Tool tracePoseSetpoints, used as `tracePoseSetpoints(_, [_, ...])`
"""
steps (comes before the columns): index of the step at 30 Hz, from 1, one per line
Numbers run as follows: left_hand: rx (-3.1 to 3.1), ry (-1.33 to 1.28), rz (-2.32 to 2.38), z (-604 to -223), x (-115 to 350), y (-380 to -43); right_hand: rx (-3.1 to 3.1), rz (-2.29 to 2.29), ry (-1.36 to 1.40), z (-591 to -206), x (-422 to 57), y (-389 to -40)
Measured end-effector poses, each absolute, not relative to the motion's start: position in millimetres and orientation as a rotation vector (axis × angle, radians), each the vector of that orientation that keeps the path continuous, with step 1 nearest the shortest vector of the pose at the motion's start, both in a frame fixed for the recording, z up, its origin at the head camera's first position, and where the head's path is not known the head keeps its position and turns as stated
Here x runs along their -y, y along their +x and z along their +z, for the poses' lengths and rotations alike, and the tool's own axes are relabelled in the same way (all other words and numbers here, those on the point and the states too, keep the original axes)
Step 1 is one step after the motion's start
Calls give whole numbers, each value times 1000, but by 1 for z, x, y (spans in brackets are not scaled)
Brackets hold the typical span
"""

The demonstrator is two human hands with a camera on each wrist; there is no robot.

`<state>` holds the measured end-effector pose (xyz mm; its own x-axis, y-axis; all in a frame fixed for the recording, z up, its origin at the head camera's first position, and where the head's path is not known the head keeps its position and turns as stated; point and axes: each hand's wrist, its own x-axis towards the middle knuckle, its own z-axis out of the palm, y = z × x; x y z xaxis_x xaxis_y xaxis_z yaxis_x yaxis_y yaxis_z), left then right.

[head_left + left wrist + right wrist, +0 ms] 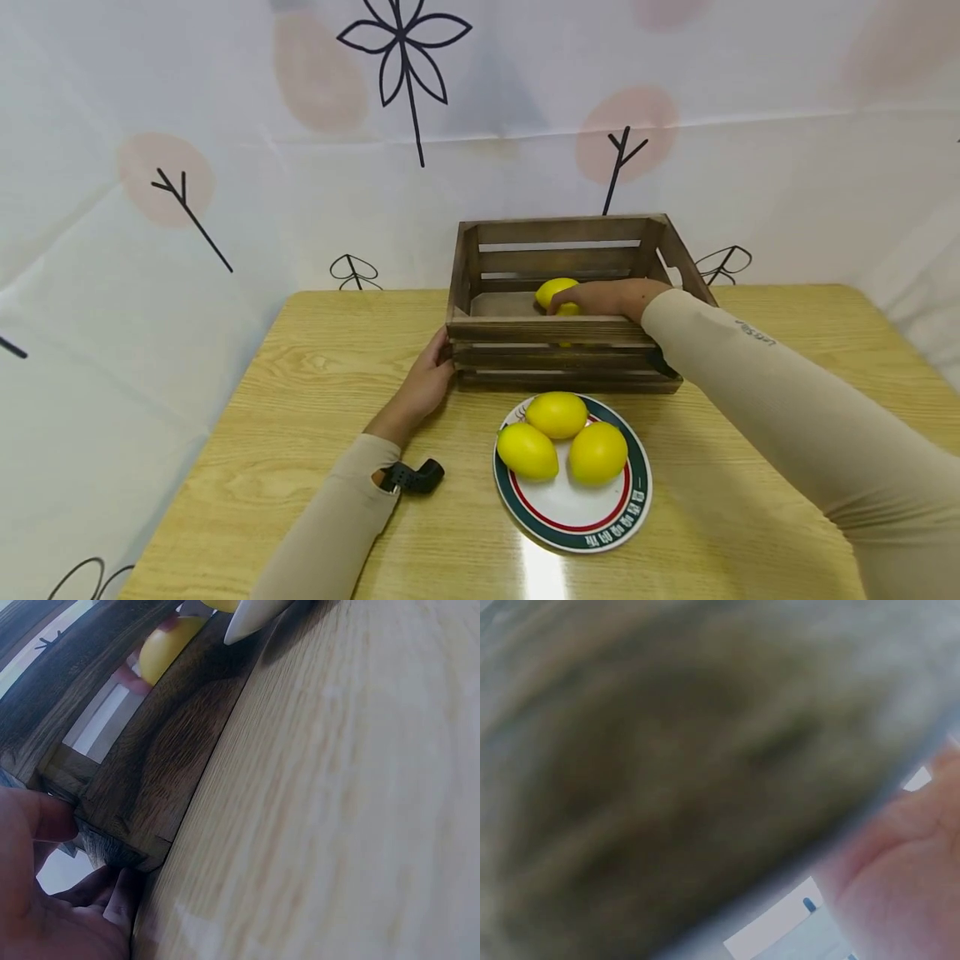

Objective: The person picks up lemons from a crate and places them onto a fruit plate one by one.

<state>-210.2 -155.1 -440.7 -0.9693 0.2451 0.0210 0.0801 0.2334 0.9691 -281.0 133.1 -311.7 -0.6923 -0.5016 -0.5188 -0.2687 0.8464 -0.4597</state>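
A slatted wooden crate (562, 333) stands on the table. My left hand (429, 379) holds its near left corner; in the left wrist view the thumb (56, 817) lies on one side of that corner and the fingers on another. My right hand (603, 298) reaches over the front slat into the crate and grips a lemon (568, 309), partly hidden by the hand and slats. Through the slat gap, the left wrist view shows fingertips against this lemon (169, 649). Just behind it in the crate lies another lemon (555, 289). The right wrist view is mostly blocked by a blurred slat.
In front of the crate is a round plate (570, 512) with a green rim, bearing three lemons (557, 415). The wooden table (322, 358) ends at a patterned white cloth (495, 183) behind the crate. A black wrist camera (420, 477) sits on the left sleeve.
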Motion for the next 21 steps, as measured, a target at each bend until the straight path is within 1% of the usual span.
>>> tracePoseSetpoints(3, [-2355,315,1835,-440,155,-211,-2457,-357,-815,-313,-133,-285])
tracePoseSetpoints(12, [-2365,302,1826,-440,154,-210,-2647,-477,-780,-315,-130,-285])
tracePoseSetpoints(21, [-2381,320,1832,-443,155,-212,-2721,-558,-852,-315,-130,-284])
